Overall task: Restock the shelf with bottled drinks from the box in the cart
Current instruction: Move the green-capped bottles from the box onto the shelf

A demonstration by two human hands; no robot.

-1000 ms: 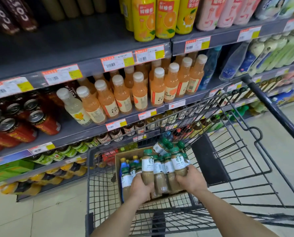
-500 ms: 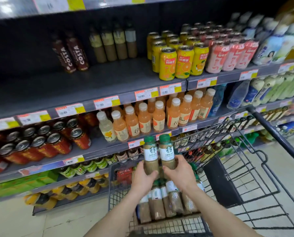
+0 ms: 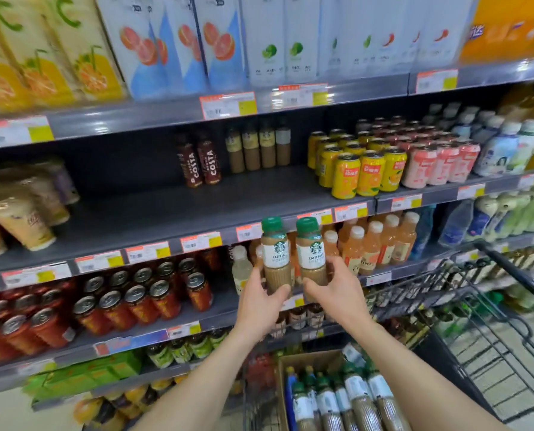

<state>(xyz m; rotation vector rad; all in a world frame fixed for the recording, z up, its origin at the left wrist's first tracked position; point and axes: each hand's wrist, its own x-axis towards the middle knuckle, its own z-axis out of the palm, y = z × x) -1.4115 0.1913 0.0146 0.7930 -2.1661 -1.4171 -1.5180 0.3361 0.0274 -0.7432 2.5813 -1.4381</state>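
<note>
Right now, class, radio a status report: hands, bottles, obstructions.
Left hand grips green-capped plastic coffee bottle; right hand grips second bottle. Both upright, unshelved. Dark grey metal shelf ahead; nothing seen blocking it.

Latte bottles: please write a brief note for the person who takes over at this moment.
Left hand grips a latte bottle; right hand grips a second bottle; both upright, before the shelves.
Box in the cart holds more bottles.
Done: two bottles out of the box.
Left: set them probably on the bare shelf beside the Costa bottles, then the rest.
</note>
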